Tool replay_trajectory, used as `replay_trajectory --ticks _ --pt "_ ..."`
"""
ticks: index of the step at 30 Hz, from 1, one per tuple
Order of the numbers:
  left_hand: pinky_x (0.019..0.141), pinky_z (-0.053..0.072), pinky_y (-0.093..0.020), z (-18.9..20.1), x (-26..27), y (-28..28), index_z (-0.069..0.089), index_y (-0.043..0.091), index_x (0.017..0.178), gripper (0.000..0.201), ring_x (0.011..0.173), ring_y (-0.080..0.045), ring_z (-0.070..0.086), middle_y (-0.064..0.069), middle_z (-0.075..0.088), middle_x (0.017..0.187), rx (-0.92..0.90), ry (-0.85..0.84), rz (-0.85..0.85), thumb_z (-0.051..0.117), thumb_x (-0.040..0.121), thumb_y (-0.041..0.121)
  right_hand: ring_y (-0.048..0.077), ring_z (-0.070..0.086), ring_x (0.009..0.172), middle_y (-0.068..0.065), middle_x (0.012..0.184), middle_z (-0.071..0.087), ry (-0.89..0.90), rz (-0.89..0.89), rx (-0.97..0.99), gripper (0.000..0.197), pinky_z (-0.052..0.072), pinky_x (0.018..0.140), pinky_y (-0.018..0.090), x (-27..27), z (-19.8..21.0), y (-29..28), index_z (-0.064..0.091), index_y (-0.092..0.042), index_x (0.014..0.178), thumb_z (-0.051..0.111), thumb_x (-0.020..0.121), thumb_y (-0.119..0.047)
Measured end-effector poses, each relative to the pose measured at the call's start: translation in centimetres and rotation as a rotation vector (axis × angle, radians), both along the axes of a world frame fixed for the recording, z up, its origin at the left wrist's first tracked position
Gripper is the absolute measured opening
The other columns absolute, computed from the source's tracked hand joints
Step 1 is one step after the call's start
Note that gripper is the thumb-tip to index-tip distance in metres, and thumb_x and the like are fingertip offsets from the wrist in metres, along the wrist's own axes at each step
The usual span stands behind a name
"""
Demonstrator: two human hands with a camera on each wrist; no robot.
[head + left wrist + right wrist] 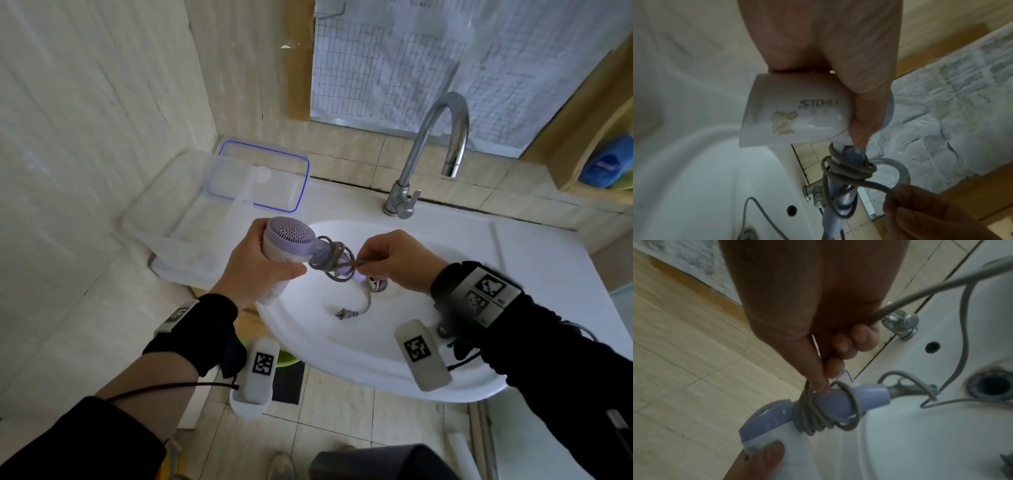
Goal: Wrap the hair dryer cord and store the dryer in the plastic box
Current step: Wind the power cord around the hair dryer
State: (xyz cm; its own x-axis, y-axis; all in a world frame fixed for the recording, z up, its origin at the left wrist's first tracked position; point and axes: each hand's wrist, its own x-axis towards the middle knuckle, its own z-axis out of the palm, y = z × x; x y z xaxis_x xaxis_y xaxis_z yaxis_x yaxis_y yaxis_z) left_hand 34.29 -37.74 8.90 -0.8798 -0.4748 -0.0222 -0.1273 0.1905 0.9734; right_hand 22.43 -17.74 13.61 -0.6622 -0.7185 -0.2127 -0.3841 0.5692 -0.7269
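Note:
My left hand (260,260) grips the white and lilac hair dryer (289,240) by its body above the white sink (376,370). Several loops of grey cord (337,260) lie round the lilac handle (840,400). My right hand (394,260) pinches the cord (875,185) just right of the handle. The loose end hangs into the basin, with the plug (344,313) lying near the drain (376,284). The clear plastic box (185,222) stands open on the counter to the left, beyond the dryer.
A clear lid with a blue rim (263,174) leans behind the box against the wall. A chrome tap (428,154) rises behind the basin. A blue bottle (609,164) sits on a shelf at the right. Tiled walls close the left side.

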Motion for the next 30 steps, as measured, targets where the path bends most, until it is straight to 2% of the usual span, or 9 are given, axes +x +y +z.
replay_trajectory --ticks 3,7,13,15,18,23,26,28,30 --pt "0.069 0.046 -0.015 0.6 0.5 -0.3 0.048 0.042 0.094 0.064 0.085 -0.002 0.06 0.018 0.062 0.095 -0.039 -0.025 -0.083 0.079 0.038 0.036 0.01 0.052 0.06 -0.005 0.061 0.059 0.07 0.046 0.097 0.011 0.046 0.065 0.026 -0.1 1.0 0.2 0.062 -0.019 0.065 0.069 0.072 -0.014" --pt "0.062 0.049 -0.013 1.6 1.2 -0.8 0.052 0.037 0.097 0.066 0.079 -0.003 0.062 0.012 0.064 0.094 0.013 -0.073 -0.198 0.078 0.037 0.033 0.006 0.05 0.058 -0.007 0.06 0.056 0.097 0.096 0.185 0.014 0.04 0.059 0.018 -0.6 2.2 0.5 0.062 -0.021 0.066 0.074 0.071 -0.023" --pt "0.065 0.055 -0.029 1.7 2.7 -2.7 0.064 0.019 0.108 0.069 0.077 -0.016 0.066 -0.001 0.073 0.085 0.397 -0.024 -0.319 0.076 0.041 0.016 0.01 0.05 0.055 0.005 0.062 0.059 -0.057 0.04 0.052 0.012 0.046 0.06 0.023 -2.6 3.3 2.0 0.065 -0.013 0.065 0.074 0.071 -0.015" --pt "0.064 0.055 -0.028 1.3 3.0 -3.1 0.07 0.021 0.103 0.072 0.075 -0.017 0.067 -0.002 0.074 0.082 0.507 0.01 -0.328 0.085 0.032 0.024 0.008 0.054 0.055 0.012 0.069 0.063 -0.11 0.04 -0.004 0.008 0.049 0.064 0.022 -2.6 3.3 2.2 0.066 -0.011 0.067 0.072 0.073 -0.011" --pt "0.063 0.057 -0.028 0.4 3.3 -3.1 0.077 0.022 0.092 0.068 0.071 -0.018 0.069 -0.004 0.075 0.078 0.689 0.056 -0.279 0.088 0.026 0.036 0.005 0.059 0.06 0.003 0.068 0.067 -0.188 0.048 -0.082 0.01 0.05 0.067 0.017 -2.5 3.1 2.1 0.067 -0.012 0.071 0.067 0.076 -0.003" --pt "0.067 0.06 -0.042 -0.5 2.8 -0.9 0.072 0.01 0.092 0.08 0.071 -0.025 0.072 -0.013 0.074 0.078 0.947 0.064 -0.149 0.09 0.019 0.037 0.017 0.064 0.085 0.013 0.094 0.067 -0.312 -0.025 -0.205 0.013 0.044 0.087 0.023 -1.1 1.5 1.1 0.066 -0.003 0.092 0.056 0.085 -0.005" --pt "0.074 0.057 -0.041 0.4 1.8 1.2 0.065 0.01 0.103 0.085 0.074 -0.023 0.071 -0.011 0.072 0.082 0.992 0.124 -0.102 0.09 0.026 0.039 0.015 0.06 0.095 0.004 0.097 0.068 -0.297 -0.057 -0.245 0.021 0.04 0.094 0.027 0.5 -1.0 -0.3 0.069 -0.023 0.077 0.055 0.088 -0.012" --pt "0.08 0.053 -0.038 1.2 1.0 2.0 0.061 0.011 0.118 0.086 0.088 -0.024 0.065 -0.012 0.068 0.096 0.948 0.161 -0.066 0.087 0.041 0.038 0.011 0.057 0.085 0.003 0.092 0.066 -0.223 -0.086 -0.225 0.022 0.041 0.085 0.023 1.6 -2.1 -1.3 0.065 -0.022 0.074 0.053 0.088 -0.009" --pt "0.087 0.05 -0.04 1.9 0.3 2.5 0.053 0.008 0.13 0.075 0.103 -0.027 0.058 -0.018 0.062 0.114 0.83 0.213 -0.026 0.076 0.062 0.029 0.015 0.059 0.085 0.001 0.087 0.065 -0.107 -0.076 -0.155 0.019 0.044 0.086 0.026 2.5 -2.6 -2.0 0.06 -0.022 0.077 0.052 0.088 -0.01"
